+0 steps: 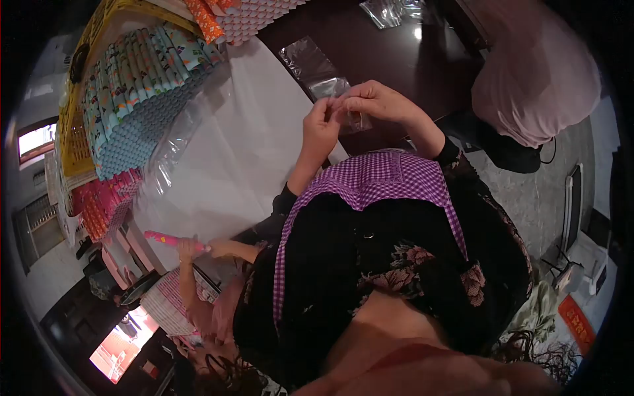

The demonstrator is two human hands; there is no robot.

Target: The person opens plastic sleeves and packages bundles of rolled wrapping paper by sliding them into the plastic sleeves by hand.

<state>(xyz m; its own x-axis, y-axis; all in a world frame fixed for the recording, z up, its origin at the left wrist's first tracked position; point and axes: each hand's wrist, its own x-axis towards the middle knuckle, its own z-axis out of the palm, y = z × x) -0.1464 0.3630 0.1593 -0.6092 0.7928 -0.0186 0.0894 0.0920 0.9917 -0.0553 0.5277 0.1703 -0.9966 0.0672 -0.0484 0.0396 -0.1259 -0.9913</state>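
My left hand (321,125) and my right hand (378,102) meet over the near edge of the dark table. Both have their fingers pinched together on a clear plastic bag (357,121), which hangs partly below them. Just beyond my hands, more clear plastic bags (308,61) lie flat on the table. A purple checked apron covers my front, below my wrists.
White sheeting (244,125) covers the surface at left. Beyond it, a yellow basket (74,142) holds stacked blue patterned rolls (135,99). A co-worker at lower left holds a pink roll (163,239). Another person's sleeve (541,72) is at upper right. More plastic bags (385,12) lie farther back.
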